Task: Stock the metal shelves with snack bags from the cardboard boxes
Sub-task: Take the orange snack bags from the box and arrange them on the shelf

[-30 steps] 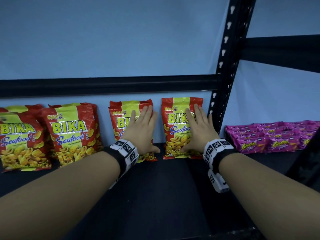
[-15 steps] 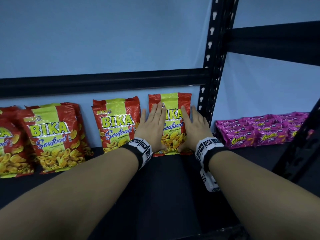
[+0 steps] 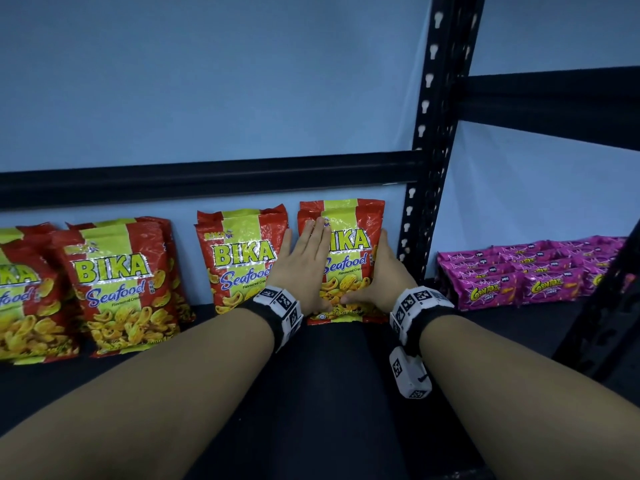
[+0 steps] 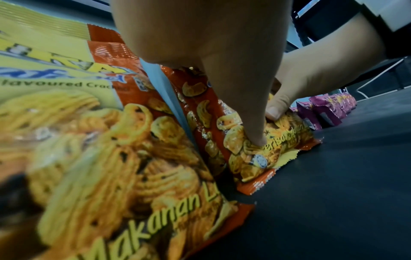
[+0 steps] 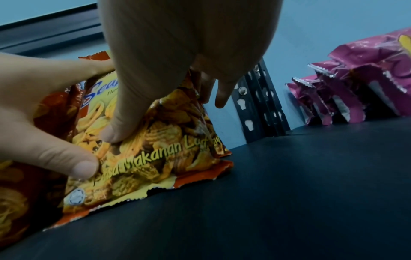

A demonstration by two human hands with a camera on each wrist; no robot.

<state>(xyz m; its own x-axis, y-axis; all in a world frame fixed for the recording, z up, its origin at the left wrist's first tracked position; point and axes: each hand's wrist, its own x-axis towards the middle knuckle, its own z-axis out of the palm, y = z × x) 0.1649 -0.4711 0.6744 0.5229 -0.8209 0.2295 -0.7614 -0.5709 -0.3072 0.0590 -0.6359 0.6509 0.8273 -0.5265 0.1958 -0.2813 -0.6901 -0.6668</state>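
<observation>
- Black matte shelf board (image 3: 332, 393) fills the near ground, flat, dull and smooth, with both forearms reaching across it toward the back.
- At the far edge, the left hand (image 3: 304, 268) lies flat with straight fingers on the front of a red and yellow snack bag (image 3: 349, 258); its thumb presses the bag's lower part.
- The right hand (image 3: 381, 275) cups the same bag's right edge, fingers along the side and thumb pressing the front, so the bag is held between the two hands.
- The bag stands upright at the back of the shelf, just left of the black slotted post (image 3: 429, 161), with its crimped bottom seam resting on the board.
- Glossy, crinkled film dents under the thumbs. It looks light, puffy and slippery, and the crackers inside are probably brittle, so a gentle hold on the side edges or top seam would suit better than a squeeze.
- To the left, more matching bags (image 3: 121, 285) stand in a row against the wall.
- Far right, beyond the post, pink packets (image 3: 526, 275) lie stacked flat, their foil ends serrated.
- Pale blue wall (image 3: 207, 81) and a black crossbar (image 3: 207, 178) close the back.
</observation>
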